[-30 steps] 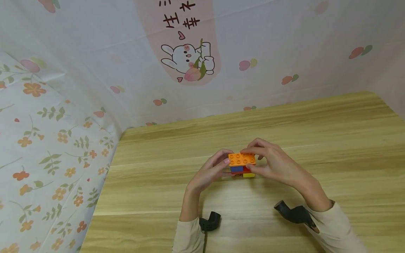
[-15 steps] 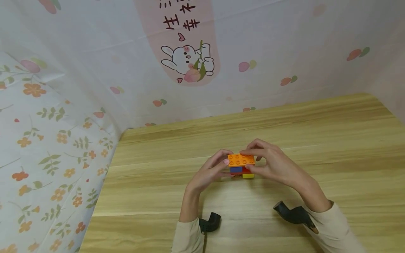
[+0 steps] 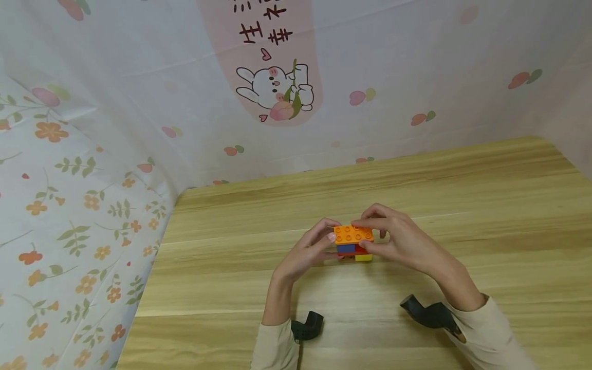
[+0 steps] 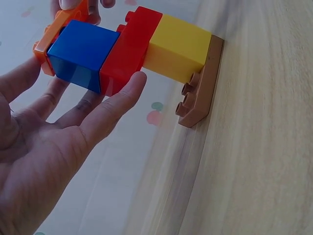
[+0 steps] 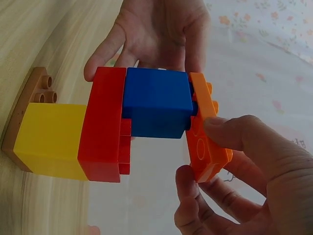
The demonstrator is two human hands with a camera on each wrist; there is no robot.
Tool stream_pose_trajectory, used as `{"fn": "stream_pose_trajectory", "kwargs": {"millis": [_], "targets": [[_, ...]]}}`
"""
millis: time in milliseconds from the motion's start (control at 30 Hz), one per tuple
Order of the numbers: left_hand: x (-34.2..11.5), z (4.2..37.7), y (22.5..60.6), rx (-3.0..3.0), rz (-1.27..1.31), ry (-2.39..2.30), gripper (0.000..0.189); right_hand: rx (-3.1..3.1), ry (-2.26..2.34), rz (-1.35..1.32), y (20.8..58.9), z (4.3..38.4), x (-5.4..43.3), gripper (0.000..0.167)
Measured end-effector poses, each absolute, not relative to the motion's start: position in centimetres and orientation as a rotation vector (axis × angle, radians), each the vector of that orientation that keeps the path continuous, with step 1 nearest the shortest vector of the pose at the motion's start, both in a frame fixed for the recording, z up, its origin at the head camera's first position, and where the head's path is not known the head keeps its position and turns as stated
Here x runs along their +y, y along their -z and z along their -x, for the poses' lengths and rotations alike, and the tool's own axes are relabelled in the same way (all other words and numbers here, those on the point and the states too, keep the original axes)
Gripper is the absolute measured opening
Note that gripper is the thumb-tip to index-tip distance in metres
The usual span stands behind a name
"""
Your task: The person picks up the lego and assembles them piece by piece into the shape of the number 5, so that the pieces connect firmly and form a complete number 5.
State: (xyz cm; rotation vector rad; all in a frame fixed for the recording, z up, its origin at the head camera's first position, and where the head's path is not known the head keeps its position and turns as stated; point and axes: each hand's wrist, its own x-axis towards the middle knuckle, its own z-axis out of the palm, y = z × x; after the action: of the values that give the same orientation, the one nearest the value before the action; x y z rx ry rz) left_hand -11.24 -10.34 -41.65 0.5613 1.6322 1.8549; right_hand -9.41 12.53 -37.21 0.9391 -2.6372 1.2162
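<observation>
Where head view hides it, brown base plate (image 4: 201, 83) under yellow brick (image 4: 178, 46)

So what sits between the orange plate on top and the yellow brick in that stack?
Two bricks: a blue brick under the orange plate, then a red brick on the yellow brick. The right wrist view shows it best.

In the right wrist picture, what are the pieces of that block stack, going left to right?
brown plate → yellow block → red block → blue block → orange plate, pinched by the right hand.
</observation>
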Motion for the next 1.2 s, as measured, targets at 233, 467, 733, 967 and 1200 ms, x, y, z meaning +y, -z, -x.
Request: {"fn": "stream_pose_trajectory", "kwargs": {"millis": [233, 467, 733, 967, 1200], "targets": [[-10.4, 11.2, 41.7, 1.627, -0.574, -1.860, 0.028, -2.630, -1.234, -0.936, 37.3, 9.4, 12.5, 0.032], [-10.4, 11.1, 41.5, 1.623, -0.562, -1.860, 0.026, -2.631, -1.250, -0.939, 37.3, 9.4, 12.5, 0.033], [-10.4, 11.0, 41.4, 1.623, -0.565, -1.849, 0.025, -2.636, -1.208, -0.937, 37.3, 9.3, 12.4, 0.033], [-10.2, 10.9, 40.7, 1.644, -0.557, -1.814, 0.024, -2.629, -1.205, -0.922, 37.3, 9.2, 12.2, 0.034], [-10.2, 11.0, 41.2, 1.643, -0.553, -1.818, 0.025, -2.622, -1.130, -0.908, 37.1, 8.9, 12.0, 0.034]]}}
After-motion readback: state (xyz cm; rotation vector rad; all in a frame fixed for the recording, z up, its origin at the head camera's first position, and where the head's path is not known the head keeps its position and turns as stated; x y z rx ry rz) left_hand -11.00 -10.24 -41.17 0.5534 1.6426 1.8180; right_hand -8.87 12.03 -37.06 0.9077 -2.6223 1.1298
